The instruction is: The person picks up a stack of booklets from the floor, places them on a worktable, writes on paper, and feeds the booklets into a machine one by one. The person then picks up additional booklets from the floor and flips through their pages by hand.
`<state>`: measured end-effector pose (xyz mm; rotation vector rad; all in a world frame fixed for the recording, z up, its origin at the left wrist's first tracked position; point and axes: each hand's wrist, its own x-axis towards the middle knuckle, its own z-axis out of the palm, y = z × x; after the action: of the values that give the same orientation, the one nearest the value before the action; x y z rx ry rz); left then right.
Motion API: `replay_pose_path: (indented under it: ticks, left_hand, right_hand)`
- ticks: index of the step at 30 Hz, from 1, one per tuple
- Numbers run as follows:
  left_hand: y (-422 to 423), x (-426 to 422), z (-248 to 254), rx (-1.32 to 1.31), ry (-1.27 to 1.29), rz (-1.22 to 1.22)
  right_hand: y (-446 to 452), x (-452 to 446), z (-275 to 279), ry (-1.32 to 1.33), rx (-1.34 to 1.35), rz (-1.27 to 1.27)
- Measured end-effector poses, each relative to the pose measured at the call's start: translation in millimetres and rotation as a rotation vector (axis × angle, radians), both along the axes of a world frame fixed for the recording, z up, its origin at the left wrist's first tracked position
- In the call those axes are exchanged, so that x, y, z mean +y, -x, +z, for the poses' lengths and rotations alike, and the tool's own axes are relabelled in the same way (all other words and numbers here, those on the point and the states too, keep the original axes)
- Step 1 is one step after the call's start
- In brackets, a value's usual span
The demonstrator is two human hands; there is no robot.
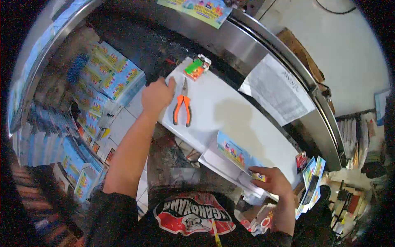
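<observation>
My left hand (158, 97) is closed at the left end of the white tabletop (205, 107), against a dark part. What its fingers hold is hidden. Beside it lie long-nose pliers (182, 106) with orange and black handles, jaws pointing away from me. Just beyond the pliers are a small orange and green packet (195, 69) and a small metal piece (204, 61). At the near right edge, my right hand (273, 181) pinches the end of a light blue printed booklet (236, 150), which is tilted up and shows white inside pages.
Stacks of similar printed booklets (119, 78) fill the left side. A curved metal rail (263, 45) runs behind the tabletop, with a white paper sheet (277, 90) hanging on it. More printed pieces (310, 185) and a red packet (301, 160) are at the right end.
</observation>
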<state>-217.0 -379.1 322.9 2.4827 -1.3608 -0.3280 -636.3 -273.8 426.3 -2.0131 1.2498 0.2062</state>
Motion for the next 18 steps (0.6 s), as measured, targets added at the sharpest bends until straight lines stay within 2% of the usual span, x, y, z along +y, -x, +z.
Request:
replay_pose_path:
  ticks: [1,3,5,7,9,11,12,14,16,17,18]
  left_hand:
    - [0.0,0.2,0.0,0.015,-0.007,-0.010]
    - [0.5,0.5,0.6,0.025,0.012,0.004]
    - [1.8,1.0,4.7,-0.009,0.000,0.005]
    - [-1.5,-0.8,1.4,0.005,-0.005,-0.002]
    - [-3.2,-0.3,-2.1,0.014,-0.016,-0.015]
    - [-4.2,-1.7,-0.7,0.045,-0.046,-0.033]
    - [-4.9,-1.7,1.4,0.041,-0.040,-0.029]
    - [-3.8,-1.7,4.4,0.038,-0.077,-0.035]
    - [-2.3,-3.1,-0.4,0.057,-0.058,-0.022]
    - [-2.5,-3.0,-0.9,0.075,-0.045,0.004]
    - [-2.4,-2.5,2.0,0.071,-0.035,0.004]
  right_hand:
    - [-2.1,-14.3,8.6,-0.097,0.024,-0.003]
    - [0.9,-34.1,9.6,-0.123,0.112,0.084]
    - [25.0,-58.0,-0.8,0.131,-0.133,0.251]
    - [25.8,-81.3,47.3,0.349,0.191,-0.178]
    - [22.6,-116.0,100.6,0.551,0.361,-0.501]
    - [40.2,-149.2,120.6,1.306,0.206,-0.418]
    - [38.0,-167.1,135.7,1.603,0.208,-0.348]
    - [3.6,-196.0,144.5,1.660,-0.022,-0.318]
    - [-15.8,-218.8,123.4,1.584,0.067,-0.264]
    - [-11.4,-239.7,98.3,1.641,0.166,-0.075]
    - [-16.4,-248.0,65.0,1.610,0.311,-0.099]
